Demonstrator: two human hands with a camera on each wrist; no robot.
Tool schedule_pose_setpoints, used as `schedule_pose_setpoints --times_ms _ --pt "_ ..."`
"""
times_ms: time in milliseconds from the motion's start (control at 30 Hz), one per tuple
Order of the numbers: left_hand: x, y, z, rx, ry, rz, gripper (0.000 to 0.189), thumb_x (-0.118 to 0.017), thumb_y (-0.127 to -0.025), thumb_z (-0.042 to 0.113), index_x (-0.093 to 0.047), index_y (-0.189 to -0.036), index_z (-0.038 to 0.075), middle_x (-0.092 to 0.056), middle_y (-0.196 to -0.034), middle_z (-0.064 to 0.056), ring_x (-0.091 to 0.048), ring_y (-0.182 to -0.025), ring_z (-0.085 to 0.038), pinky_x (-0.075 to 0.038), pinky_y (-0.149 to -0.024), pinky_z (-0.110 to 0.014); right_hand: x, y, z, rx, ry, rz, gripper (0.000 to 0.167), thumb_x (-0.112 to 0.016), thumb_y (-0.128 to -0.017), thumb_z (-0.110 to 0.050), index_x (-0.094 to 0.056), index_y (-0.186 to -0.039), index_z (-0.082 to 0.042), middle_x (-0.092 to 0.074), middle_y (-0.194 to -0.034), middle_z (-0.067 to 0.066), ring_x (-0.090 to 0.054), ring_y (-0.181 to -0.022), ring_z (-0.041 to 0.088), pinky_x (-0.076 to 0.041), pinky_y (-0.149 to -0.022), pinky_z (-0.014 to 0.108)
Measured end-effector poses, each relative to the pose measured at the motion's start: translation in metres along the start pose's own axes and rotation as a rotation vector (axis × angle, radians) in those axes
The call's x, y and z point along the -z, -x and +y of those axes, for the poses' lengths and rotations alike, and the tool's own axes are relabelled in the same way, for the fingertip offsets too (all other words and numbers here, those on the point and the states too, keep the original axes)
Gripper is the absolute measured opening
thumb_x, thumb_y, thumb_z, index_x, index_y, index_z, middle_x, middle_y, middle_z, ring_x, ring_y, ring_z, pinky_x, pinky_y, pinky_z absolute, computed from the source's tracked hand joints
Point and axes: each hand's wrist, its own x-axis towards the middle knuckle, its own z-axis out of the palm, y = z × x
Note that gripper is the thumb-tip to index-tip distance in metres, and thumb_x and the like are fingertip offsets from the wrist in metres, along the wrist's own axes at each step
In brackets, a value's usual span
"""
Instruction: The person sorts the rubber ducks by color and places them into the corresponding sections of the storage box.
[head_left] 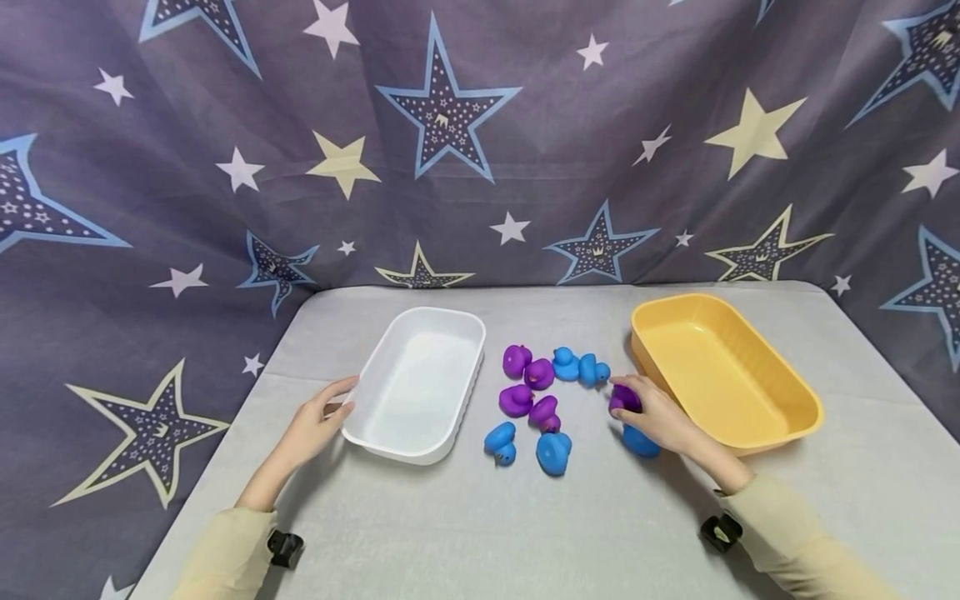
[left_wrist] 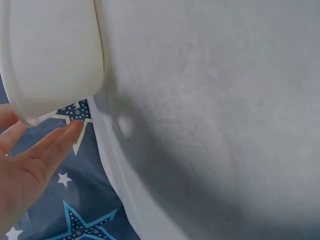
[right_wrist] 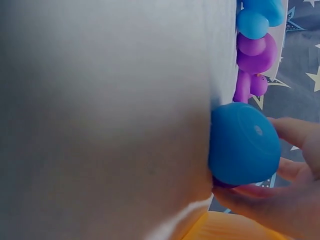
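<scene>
My left hand [head_left: 317, 419] rests by the near left rim of a white plastic bin [head_left: 393, 450], its fingers loosely bent beside the rim. In the left wrist view, fingertips touch the bin's corner, with a gap between thumb and fingers. My right hand [head_left: 660, 417] pinches a purple rubber duck [head_left: 625, 400] at table level, left of the yellow bin. Close under that hand lies a blue duck [head_left: 641, 442]. It hides most of the purple duck from the right wrist camera, where the blue duck's round base [right_wrist: 245, 145] shows.
Between the bins lie several purple ducks [head_left: 517, 401] and several blue ducks [head_left: 554, 453], some tipped over. The yellow bin [head_left: 780, 442] stands on the right of the grey-covered table [head_left: 450, 533]. Star-patterned fabric [head_left: 465, 225] hangs behind.
</scene>
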Motion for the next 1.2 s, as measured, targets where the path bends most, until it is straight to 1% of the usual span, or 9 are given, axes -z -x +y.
schedule_pose_setpoints --times_ms 100,300,600,900,967,1133,1200 --pt "0.000 0.000 -0.001 0.003 -0.008 0.008 0.038 -0.048 -0.091 0.009 -0.044 -0.127 0.001 -0.048 -0.120 -0.028 -0.057 -0.094 -0.037 -0.047 -0.079 -0.042 -0.001 0.000 0.001 -0.002 0.007 0.002 0.043 -0.061 -0.081 -0.008 -0.048 -0.119 0.007 -0.049 -0.113 0.027 -0.050 -0.097 0.036 -0.043 -0.081 0.051" --pt "0.000 0.001 0.000 -0.012 -0.002 0.021 0.035 -0.047 -0.091 0.007 -0.046 -0.125 -0.001 -0.052 -0.112 -0.030 -0.058 -0.090 -0.037 -0.046 -0.078 -0.044 -0.003 -0.002 0.002 0.004 0.008 0.006 0.040 -0.062 -0.081 -0.004 -0.049 -0.117 0.008 -0.050 -0.110 0.027 -0.050 -0.096 0.036 -0.044 -0.080 0.050" --pt "-0.002 0.001 0.002 -0.011 -0.013 0.045 0.032 -0.047 -0.090 0.005 -0.049 -0.122 -0.002 -0.055 -0.108 -0.029 -0.058 -0.090 -0.036 -0.045 -0.079 -0.044 -0.004 -0.004 0.005 0.035 -0.009 0.011 0.036 -0.060 -0.078 0.004 -0.050 -0.113 0.007 -0.053 -0.109 0.024 -0.050 -0.096 0.034 -0.043 -0.081 0.050" --pt "-0.002 0.000 0.001 -0.014 -0.031 0.047 0.032 -0.048 -0.090 0.005 -0.050 -0.121 -0.003 -0.057 -0.104 -0.026 -0.059 -0.088 -0.033 -0.047 -0.075 -0.033 -0.004 -0.006 0.002 0.069 -0.012 0.038 0.031 -0.065 -0.074 0.006 -0.055 -0.103 0.005 -0.056 -0.100 0.019 -0.051 -0.090 0.031 -0.046 -0.077 0.047" --pt "-0.001 0.002 0.009 -0.004 -0.032 0.049 0.031 -0.048 -0.089 0.003 -0.050 -0.120 -0.005 -0.057 -0.103 -0.027 -0.059 -0.088 -0.035 -0.046 -0.075 -0.035 -0.004 -0.006 0.000 0.069 -0.015 0.044 0.031 -0.065 -0.073 0.006 -0.056 -0.102 0.004 -0.056 -0.100 0.019 -0.051 -0.090 0.031 -0.046 -0.077 0.047" --pt "0.001 0.008 0.037 0.004 -0.051 0.061 0.029 -0.047 -0.087 -0.005 -0.050 -0.116 -0.010 -0.056 -0.099 -0.031 -0.058 -0.086 -0.038 -0.046 -0.074 -0.037 -0.003 -0.006 -0.007 0.081 -0.015 0.056 0.030 -0.065 -0.073 0.006 -0.056 -0.101 0.002 -0.056 -0.101 0.019 -0.052 -0.092 0.031 -0.046 -0.077 0.047" --pt "0.001 0.008 0.037 -0.005 -0.055 0.066 0.029 -0.047 -0.087 -0.005 -0.050 -0.115 -0.011 -0.057 -0.098 -0.030 -0.058 -0.085 -0.038 -0.046 -0.072 -0.034 -0.003 -0.006 -0.009 0.088 -0.015 0.059 0.030 -0.065 -0.073 0.005 -0.056 -0.102 0.002 -0.056 -0.101 0.019 -0.052 -0.092 0.031 -0.046 -0.077 0.046"
